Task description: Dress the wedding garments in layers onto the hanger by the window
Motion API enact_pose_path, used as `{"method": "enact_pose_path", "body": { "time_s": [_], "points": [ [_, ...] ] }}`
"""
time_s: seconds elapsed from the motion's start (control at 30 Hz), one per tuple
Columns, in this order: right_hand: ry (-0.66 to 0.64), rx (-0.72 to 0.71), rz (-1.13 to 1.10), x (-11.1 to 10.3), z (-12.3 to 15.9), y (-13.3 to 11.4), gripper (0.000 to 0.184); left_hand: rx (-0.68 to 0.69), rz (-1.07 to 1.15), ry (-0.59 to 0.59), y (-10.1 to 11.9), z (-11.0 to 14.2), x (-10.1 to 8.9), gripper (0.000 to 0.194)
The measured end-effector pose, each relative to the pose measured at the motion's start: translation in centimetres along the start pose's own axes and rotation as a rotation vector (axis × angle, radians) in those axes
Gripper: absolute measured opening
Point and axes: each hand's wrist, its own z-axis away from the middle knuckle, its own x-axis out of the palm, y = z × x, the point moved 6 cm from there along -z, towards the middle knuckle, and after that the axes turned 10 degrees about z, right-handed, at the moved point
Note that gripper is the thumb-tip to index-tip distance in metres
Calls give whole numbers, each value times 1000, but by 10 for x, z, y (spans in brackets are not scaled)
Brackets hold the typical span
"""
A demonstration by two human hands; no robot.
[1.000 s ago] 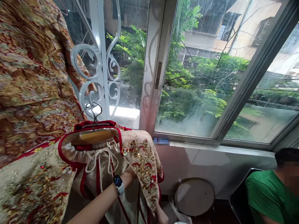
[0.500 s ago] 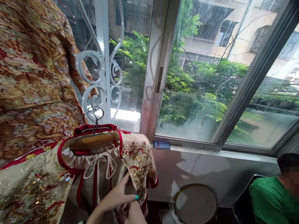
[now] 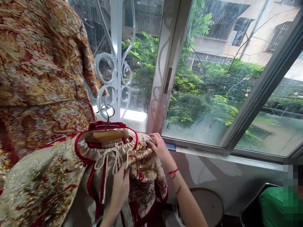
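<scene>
A cream embroidered jacket [image 3: 47, 173] with red trim and gold sequins hangs on a wooden hanger [image 3: 106, 136] with a metal hook. Inside its open front is a pale satin lining or inner garment, with a white cord bow [image 3: 111, 157] at the neck. My left hand [image 3: 121, 183] is closed on the jacket's front edge, just below the collar on the right-hand side. Higher up, my right hand [image 3: 159, 146] grips the shoulder fabric, thumb in front and fingers over the top. A red string bracelet circles that wrist.
A gold and red patterned garment [image 3: 44, 69] hangs at the left, near white scrolled ironwork [image 3: 106, 71]. A phone [image 3: 170, 147] lies on the sill under the window. Below right are a round stool-like top [image 3: 205, 205] and a person in green [image 3: 272, 205].
Both hands were low at the jacket's front, close together. My right hand has moved up to the shoulder, and my left hand now holds the front edge. The view has shifted slightly left.
</scene>
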Motion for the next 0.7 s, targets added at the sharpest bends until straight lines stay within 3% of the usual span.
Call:
{"method": "enact_pose_path", "body": {
  "time_s": [0.1,0.23,0.37,0.47,0.57,0.63,0.7],
  "points": [
    [5,-2,50,3,-1,6,20,42,-44,48,4,-10,-21,53],
    [-4,18,98,4,3,6,17,-59,-140,132,-32,-21,-50,65],
    [32,46,92,5,11,8,20,-31,-173,131,-51,-28,-60,62],
    [44,51,-88,11,37,20,39,0,-194,122,-48,-26,-61,58],
    [16,147,-347,26,76,44,61,-6,-162,138,-46,-21,-61,57],
    [1,234,-393,32,95,56,41,-17,-126,129,-47,-18,-59,58],
    [31,292,-286,25,103,60,18,-22,-108,120,-48,-16,-56,60]
  ]
}}
